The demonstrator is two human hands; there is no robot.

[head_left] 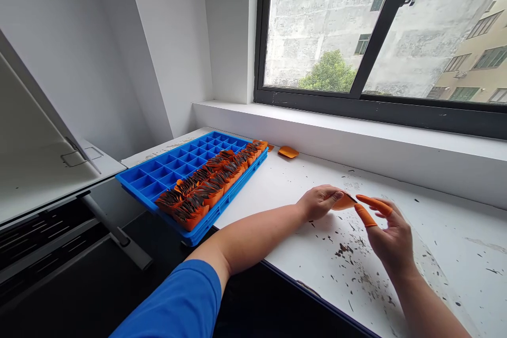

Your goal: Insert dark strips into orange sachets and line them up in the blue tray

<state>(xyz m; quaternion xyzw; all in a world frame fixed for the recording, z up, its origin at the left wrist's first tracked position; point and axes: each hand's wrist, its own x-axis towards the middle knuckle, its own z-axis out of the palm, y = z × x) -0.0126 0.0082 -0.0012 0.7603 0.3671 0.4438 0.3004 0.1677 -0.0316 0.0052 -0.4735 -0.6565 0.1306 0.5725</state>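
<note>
My left hand [320, 202] is closed, its thumb and fingers pinching a thin, flat orange piece [344, 202] with a dark edge above the white table. My right hand [390, 229] wears orange finger cots [366, 215] on its thumb and forefinger. Those two fingertips close in a pinch at the right corner of the same piece. What the piece is made of I cannot tell. Beneath both hands, small dark scraps [344, 249] lie scattered over the tabletop.
On my left a blue compartment tray [148, 202] overhangs the table's front edge. Orange pieces with dark edges [214, 182] stand packed in its near-side rows. Another orange piece [288, 152] lies by the wall below the window sill [336, 132]. A white surface [35, 179] is at far left.
</note>
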